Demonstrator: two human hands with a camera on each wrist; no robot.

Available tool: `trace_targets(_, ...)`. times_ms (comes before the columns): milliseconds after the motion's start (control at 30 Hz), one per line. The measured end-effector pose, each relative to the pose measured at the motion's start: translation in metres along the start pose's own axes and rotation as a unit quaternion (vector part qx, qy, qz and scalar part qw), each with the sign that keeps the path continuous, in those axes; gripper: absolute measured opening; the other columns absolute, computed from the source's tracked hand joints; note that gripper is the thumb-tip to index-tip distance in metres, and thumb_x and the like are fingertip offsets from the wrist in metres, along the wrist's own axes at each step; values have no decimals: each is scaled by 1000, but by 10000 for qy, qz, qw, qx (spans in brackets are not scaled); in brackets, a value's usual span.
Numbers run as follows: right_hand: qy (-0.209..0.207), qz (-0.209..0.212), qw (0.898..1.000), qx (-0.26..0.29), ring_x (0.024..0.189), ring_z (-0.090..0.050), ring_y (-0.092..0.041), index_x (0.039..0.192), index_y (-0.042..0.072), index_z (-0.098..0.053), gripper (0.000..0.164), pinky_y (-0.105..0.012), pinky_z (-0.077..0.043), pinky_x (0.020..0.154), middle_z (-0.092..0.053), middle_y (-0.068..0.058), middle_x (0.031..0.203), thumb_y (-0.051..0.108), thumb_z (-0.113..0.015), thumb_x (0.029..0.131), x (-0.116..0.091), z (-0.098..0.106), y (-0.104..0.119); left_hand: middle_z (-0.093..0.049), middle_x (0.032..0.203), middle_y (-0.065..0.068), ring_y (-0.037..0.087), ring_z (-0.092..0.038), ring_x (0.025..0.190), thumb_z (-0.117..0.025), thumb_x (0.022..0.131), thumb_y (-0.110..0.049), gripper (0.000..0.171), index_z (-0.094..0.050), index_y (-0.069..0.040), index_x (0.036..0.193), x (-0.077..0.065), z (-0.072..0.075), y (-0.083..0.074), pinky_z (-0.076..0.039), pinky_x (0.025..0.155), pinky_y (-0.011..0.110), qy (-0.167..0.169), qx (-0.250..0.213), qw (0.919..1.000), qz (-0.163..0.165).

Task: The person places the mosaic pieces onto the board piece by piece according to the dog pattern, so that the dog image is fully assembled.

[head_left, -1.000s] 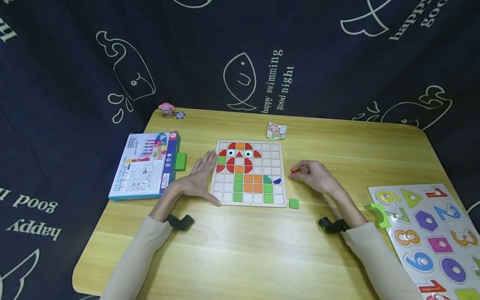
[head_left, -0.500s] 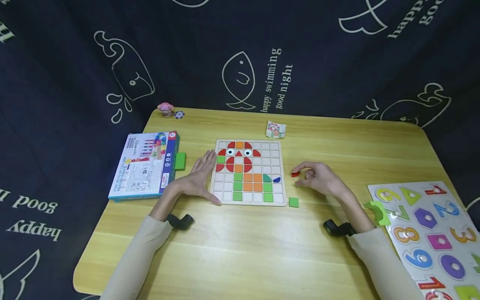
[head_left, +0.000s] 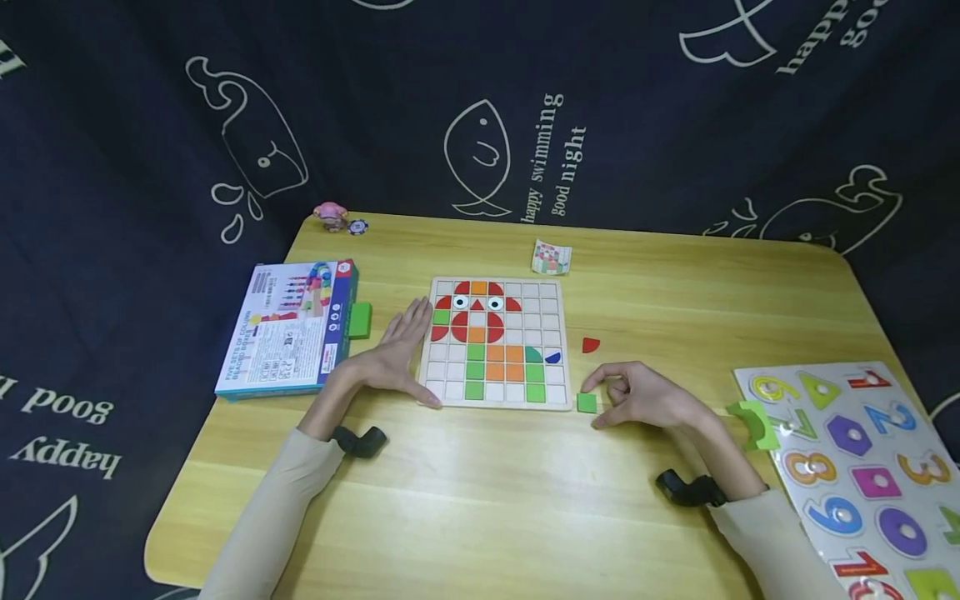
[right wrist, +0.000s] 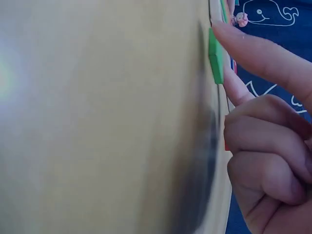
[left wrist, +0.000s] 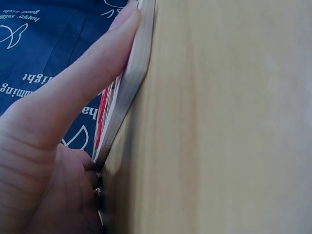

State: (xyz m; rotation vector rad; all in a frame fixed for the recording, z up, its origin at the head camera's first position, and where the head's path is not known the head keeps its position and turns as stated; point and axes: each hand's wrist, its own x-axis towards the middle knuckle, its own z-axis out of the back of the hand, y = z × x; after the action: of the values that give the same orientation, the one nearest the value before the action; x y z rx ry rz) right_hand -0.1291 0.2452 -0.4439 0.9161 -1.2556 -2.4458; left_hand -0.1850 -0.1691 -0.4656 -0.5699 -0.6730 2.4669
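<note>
My left hand [head_left: 390, 358] lies with spread fingers along the left edge of a wooden grid board [head_left: 446, 390], its thumb at the lower corner. In the left wrist view the thumb [left wrist: 78, 80] overlaps the board's rim. Red, orange and green tiles form a picture on the grid. Right of the board, my right hand [head_left: 637, 396] has thumb and index finger apart around a loose green square tile [head_left: 587, 403], fingertips right at its edges; the other fingers are curled. A red quarter-circle tile [head_left: 591, 344] lies on the table above that hand.
A small pattern card [head_left: 552, 258] lies behind the board. At left sits a boxed toy [head_left: 285, 333] with a green block [head_left: 361, 321] beside it. A number puzzle board [head_left: 862, 467] and a green arch block [head_left: 756, 425] occupy the right side. A pink figurine [head_left: 330, 215] stands at the back left.
My right hand has let go of the red quarter-circle tile, leaving it on the table, and moved toward the front to the green square tile. The left hand stays in place.
</note>
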Motion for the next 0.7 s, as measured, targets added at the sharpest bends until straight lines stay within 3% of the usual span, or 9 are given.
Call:
trace_targets(333,-459,42,9984,-315,54,-34,-11,102,9,-65,34,-22,-32,54,-36,2,61,15,-83,74,1,-3,-2,28,159,10,24,26,148,-81,53,-71,154,21,-10,152,2,1,1,9,122,50,-6,87,9999,-52)
trace_targets(700,-658,33,9959,-615,54,-35,-10,103,10,-64,29,-22,-32,52,-38,2,61,17,-79,79,0,-3,-2,29,159,9,23,27,148,-81,52,-71,154,21,-11,152,1,0,1,10,122,50,22,36,10000,-6)
